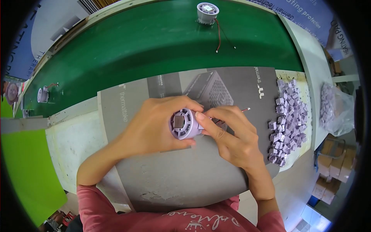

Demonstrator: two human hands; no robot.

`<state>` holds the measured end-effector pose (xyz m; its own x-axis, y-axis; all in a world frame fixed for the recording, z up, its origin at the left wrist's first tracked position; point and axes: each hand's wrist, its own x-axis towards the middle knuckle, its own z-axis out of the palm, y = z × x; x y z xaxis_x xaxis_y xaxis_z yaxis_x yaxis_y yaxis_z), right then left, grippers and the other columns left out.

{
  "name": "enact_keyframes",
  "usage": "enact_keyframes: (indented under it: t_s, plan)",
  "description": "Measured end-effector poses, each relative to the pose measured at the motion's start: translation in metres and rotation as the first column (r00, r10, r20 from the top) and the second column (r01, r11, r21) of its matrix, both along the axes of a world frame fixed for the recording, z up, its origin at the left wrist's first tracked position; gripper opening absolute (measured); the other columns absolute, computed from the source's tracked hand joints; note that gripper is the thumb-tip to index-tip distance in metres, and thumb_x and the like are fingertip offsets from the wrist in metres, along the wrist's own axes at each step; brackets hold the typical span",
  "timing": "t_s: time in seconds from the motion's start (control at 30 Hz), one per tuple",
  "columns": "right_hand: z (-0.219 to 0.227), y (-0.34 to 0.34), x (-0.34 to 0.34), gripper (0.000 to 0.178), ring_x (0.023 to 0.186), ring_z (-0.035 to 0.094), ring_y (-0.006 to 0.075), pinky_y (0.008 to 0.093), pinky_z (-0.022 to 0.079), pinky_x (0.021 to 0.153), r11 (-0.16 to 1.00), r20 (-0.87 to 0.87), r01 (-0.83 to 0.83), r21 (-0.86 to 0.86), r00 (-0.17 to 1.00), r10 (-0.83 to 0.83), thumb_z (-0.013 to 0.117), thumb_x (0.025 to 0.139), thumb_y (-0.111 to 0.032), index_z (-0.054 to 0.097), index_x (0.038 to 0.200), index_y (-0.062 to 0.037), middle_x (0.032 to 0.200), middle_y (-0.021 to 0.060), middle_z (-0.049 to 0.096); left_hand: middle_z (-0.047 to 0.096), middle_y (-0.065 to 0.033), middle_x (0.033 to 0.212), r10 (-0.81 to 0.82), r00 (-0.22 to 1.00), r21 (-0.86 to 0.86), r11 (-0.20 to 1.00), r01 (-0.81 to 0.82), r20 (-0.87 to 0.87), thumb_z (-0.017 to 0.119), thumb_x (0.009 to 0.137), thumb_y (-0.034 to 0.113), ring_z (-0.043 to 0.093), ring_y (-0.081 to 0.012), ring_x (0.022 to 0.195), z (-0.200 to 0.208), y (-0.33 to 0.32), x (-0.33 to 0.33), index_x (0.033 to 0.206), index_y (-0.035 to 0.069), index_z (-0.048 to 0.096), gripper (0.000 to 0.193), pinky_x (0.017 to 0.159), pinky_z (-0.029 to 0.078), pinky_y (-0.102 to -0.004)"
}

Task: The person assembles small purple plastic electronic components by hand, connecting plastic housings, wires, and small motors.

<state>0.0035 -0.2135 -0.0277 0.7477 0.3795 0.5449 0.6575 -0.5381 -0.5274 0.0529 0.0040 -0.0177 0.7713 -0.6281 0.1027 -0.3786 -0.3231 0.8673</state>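
Note:
My left hand (154, 123) is wrapped around a round lavender plastic housing (189, 123), tilted so its slotted ring and square metallic plate show. Closed at the housing's right side, my right hand (232, 131) has its thumb pressing near the rim. Under that thumb a small lavender plastic piece (200, 127) shows between the fingers; whether it is attached to the housing I cannot tell. A thin wire with a white connector (247, 109) sticks out beyond my right fingers, its other end hidden by the hand.
A grey printed cardboard sheet (174, 178) lies beneath my hands. Several small lavender plastic blocks (288, 120) are piled to the right, beside a clear bag (340, 112) of more. On the green belt (147, 38) stand similar housings, one far (208, 13), one left (43, 94).

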Motion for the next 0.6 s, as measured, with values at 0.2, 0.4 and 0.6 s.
enact_keyframes:
  t_s: [0.2, 0.4, 0.6]
  plan:
    - [-0.01, 0.002, 0.003, 0.053, 0.089, 0.063, 0.0277, 0.0362, 0.056, 0.069, 0.999, 0.0, 0.001, 0.053, 1.0, -0.001, 0.069, 0.064, 0.009, 0.072, 0.115, -0.0028, 0.101, 0.0114, 0.065, 0.071, -0.0052, 0.112, -0.03, 0.996, -0.023, 0.999, 0.028, -0.078, 0.093, 0.059, 0.012, 0.07, -0.0164, 0.097, -0.013, -0.001, 0.005, 0.114, 0.005, 0.066, 0.061, 0.072, 0.059, -0.0278]
    - [-0.007, 0.0, 0.001, 0.051, 0.09, 0.063, 0.0291, 0.0379, 0.056, 0.073, 0.997, 0.0, 0.011, 0.073, 1.0, -0.011, 0.069, 0.066, 0.009, 0.072, 0.116, -0.0032, 0.102, 0.0131, 0.066, 0.072, -0.0084, 0.097, 0.046, 0.998, -0.015, 0.999, -0.046, 0.045, 0.091, 0.058, 0.02, 0.07, -0.0309, 0.088, -0.005, -0.009, -0.005, 0.107, 0.009, 0.064, 0.057, 0.078, 0.056, -0.0361]
    - [-0.008, -0.012, 0.014, 0.044, 0.11, 0.061, 0.0328, 0.0413, 0.053, 0.089, 0.996, -0.092, 0.015, 0.092, 0.996, -0.006, 0.07, 0.08, 0.002, 0.07, 0.123, -0.0081, 0.116, 0.0142, 0.066, 0.071, -0.011, 0.105, 0.029, 0.993, 0.099, 0.994, -0.04, 0.111, 0.09, 0.06, 0.023, 0.07, -0.0304, 0.091, 0.0, -0.013, 0.003, 0.113, 0.008, 0.065, 0.061, 0.08, 0.056, -0.0359]
